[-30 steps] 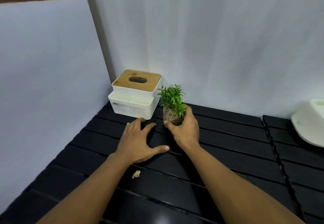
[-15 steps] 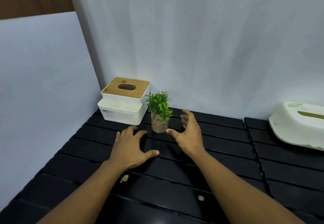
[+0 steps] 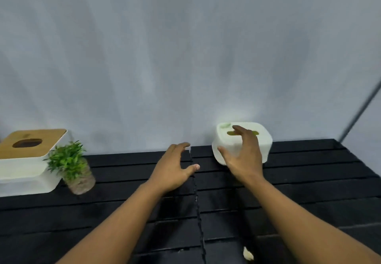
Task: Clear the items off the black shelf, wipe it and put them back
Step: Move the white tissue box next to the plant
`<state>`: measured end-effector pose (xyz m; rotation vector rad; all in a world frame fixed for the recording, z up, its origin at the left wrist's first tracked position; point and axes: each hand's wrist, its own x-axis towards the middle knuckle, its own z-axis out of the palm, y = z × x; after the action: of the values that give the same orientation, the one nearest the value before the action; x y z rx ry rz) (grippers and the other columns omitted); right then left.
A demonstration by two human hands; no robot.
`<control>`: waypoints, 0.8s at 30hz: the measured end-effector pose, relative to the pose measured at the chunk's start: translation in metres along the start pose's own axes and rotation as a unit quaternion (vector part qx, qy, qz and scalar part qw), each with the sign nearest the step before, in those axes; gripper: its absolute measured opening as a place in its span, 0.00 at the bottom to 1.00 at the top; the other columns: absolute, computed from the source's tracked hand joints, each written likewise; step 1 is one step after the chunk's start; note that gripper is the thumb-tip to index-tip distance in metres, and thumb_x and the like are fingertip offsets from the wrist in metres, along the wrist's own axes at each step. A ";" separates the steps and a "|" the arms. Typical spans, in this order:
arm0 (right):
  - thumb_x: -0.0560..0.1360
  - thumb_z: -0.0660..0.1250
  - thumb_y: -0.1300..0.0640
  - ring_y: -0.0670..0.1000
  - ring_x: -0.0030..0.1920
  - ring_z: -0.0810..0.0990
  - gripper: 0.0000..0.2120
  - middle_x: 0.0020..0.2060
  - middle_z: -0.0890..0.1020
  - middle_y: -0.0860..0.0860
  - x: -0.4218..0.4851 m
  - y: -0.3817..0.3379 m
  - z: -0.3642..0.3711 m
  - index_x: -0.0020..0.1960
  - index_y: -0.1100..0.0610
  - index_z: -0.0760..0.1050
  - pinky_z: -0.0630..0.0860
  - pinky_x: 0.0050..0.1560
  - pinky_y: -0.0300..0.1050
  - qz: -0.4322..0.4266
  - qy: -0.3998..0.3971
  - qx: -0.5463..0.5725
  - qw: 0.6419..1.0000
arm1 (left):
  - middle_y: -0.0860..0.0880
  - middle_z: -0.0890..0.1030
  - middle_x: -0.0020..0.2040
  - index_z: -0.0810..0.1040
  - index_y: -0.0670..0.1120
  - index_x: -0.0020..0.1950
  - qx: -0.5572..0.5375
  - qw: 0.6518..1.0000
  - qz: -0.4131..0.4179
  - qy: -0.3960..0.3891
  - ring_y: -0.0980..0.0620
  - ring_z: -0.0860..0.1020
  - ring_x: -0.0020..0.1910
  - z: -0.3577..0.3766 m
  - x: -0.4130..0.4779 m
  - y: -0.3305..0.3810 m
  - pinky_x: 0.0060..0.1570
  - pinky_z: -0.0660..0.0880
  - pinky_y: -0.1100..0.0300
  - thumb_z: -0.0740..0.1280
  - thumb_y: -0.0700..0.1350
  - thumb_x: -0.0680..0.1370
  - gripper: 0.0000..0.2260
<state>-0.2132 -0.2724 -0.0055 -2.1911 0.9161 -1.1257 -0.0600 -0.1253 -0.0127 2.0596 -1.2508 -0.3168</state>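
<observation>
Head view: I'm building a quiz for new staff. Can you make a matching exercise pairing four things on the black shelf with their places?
1. wooden-lid box
2. plant
3. white container
4. pale scrap

a. front, near the camera
b. far left, by the wall
c. partly behind the right hand
d. just right of the wooden-lid box

Pairs: 1-b, 2-d, 3-c, 4-a.

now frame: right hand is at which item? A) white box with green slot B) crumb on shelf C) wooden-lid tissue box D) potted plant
A: the right hand is spread open in front of the white box with green slot, while the potted plant and wooden-lid tissue box sit far to the left.
</observation>
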 end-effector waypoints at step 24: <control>0.61 0.78 0.42 0.43 0.59 0.69 0.42 0.66 0.65 0.43 0.018 0.092 -0.030 0.69 0.47 0.61 0.73 0.60 0.45 0.075 -0.012 0.001 0.997 | 0.64 0.70 0.63 0.54 0.66 0.73 -0.147 0.986 0.037 0.063 0.54 0.73 0.61 0.094 0.062 0.033 0.60 0.76 0.51 0.75 0.48 0.70 0.40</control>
<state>-0.2614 -0.3494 -0.0444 -2.0910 1.0492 -1.0282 -0.1008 -0.2290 -0.0504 1.7511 -1.1284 -0.3118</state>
